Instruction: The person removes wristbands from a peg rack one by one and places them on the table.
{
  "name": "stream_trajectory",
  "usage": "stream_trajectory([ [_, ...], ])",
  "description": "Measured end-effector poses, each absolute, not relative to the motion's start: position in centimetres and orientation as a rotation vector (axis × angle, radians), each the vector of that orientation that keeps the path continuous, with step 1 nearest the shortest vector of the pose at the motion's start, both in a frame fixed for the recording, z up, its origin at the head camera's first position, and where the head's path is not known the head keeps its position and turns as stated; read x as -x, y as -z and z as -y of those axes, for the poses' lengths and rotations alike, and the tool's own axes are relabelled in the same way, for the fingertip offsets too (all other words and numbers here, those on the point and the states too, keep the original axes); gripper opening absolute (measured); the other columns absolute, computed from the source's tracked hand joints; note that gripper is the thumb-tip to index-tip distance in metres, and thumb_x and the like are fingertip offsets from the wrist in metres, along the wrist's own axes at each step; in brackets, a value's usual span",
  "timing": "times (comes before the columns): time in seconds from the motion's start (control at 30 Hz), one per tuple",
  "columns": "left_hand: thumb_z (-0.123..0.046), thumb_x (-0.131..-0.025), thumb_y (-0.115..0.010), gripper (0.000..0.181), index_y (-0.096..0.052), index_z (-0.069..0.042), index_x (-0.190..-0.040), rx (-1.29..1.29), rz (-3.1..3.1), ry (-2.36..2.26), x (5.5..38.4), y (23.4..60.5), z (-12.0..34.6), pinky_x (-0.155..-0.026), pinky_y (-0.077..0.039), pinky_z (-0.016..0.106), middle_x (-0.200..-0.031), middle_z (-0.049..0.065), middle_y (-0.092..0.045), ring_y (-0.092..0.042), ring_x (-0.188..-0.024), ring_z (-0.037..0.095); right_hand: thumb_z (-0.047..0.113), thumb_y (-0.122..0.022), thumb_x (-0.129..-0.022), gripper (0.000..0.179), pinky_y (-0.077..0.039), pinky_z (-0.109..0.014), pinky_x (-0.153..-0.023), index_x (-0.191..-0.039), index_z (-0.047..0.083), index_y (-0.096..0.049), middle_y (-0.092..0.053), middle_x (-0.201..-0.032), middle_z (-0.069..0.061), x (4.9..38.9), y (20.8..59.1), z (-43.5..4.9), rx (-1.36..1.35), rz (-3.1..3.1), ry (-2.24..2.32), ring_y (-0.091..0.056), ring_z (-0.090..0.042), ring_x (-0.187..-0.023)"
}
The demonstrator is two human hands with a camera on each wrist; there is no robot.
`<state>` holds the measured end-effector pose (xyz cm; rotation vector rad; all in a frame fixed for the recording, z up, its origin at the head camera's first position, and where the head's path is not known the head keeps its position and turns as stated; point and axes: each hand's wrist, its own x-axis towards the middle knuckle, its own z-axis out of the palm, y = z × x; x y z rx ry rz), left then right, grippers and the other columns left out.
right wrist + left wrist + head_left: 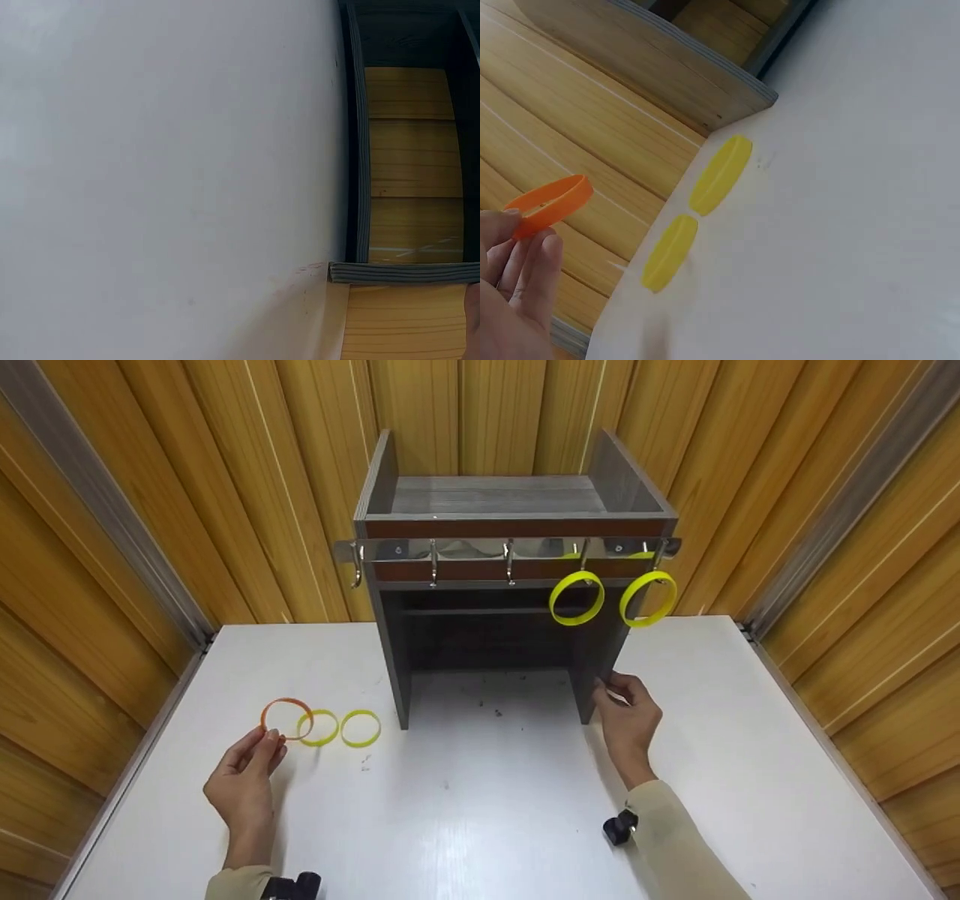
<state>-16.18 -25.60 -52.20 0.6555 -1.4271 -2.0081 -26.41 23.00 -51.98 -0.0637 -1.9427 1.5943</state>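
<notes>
Between thumb and fingers my left hand pinches an orange wristband, raised above the table at the left. Two yellow wristbands lie on the table beyond it, a nearer-left one and one closer to the rack. My right hand touches the right side panel of the grey wooden rack, its fingertips partly hidden behind the panel. On the rack's metal hook rail, two more yellow wristbands hang from the right-hand hooks, one inner and one outer.
The rack stands at the back of the white table, its open shelf facing up. Wood-patterned walls close in the back and both sides. Small dark specks lie on the tabletop under the rack.
</notes>
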Motion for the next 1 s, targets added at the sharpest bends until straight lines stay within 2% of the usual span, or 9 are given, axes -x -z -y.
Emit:
stream_trajectory([
  [0.3, 0.000, -0.092, -0.082, 0.041, -0.066, 0.012, -0.128, -0.792, 1.390, 2.035, 16.5, 53.7, 27.9, -0.078, -0.065, 0.024, -0.087, -0.003, -0.078, -0.078, -0.081, 0.010, -0.005, -0.075, -0.092, 0.013, -0.063, -0.021, -0.082, -0.105, -0.003, -0.075, -0.074, -0.103, -0.013, 26.4, 52.2, -23.0, 0.042, 1.945, -1.601, -0.072, -0.015, -0.095],
  [0.47, -0.008, -0.094, -0.082, 0.044, -0.067, 0.005, -0.133, -0.917, 1.460, 2.022, 16.7, 54.2, 28.9, -0.082, -0.063, 0.021, -0.090, -0.008, -0.076, -0.076, -0.084, 0.006, -0.008, -0.076, -0.090, 0.013, -0.064, -0.023, -0.081, -0.103, -0.005, -0.074, -0.075, -0.102, -0.015, 26.5, 52.2, -23.0, 0.038, 1.930, -1.582, -0.073, -0.013, -0.093],
  [0.67, -0.009, -0.094, -0.083, 0.048, -0.065, 0.001, -0.137, -1.014, 1.412, 2.081, 16.9, 54.8, 29.5, -0.087, -0.063, 0.024, -0.095, -0.004, -0.075, -0.076, -0.089, 0.008, -0.009, -0.076, -0.089, 0.013, -0.065, -0.024, -0.079, -0.101, -0.006, -0.074, -0.074, -0.100, -0.014, 26.6, 52.2, -22.9, 0.022, 1.910, -1.583, -0.073, -0.012, -0.091],
  [1.0, -0.003, -0.095, -0.080, 0.045, -0.064, 0.005, -0.136, -1.005, 1.418, 2.079, 17.5, 55.6, 29.9, -0.088, -0.062, 0.025, -0.095, -0.001, -0.074, -0.076, -0.090, 0.010, -0.009, -0.076, -0.091, 0.013, -0.063, -0.020, -0.079, -0.103, -0.007, -0.074, -0.074, -0.103, -0.019, 26.4, 52.0, -22.8, 0.049, 1.914, -1.606, -0.072, -0.014, -0.091],
])
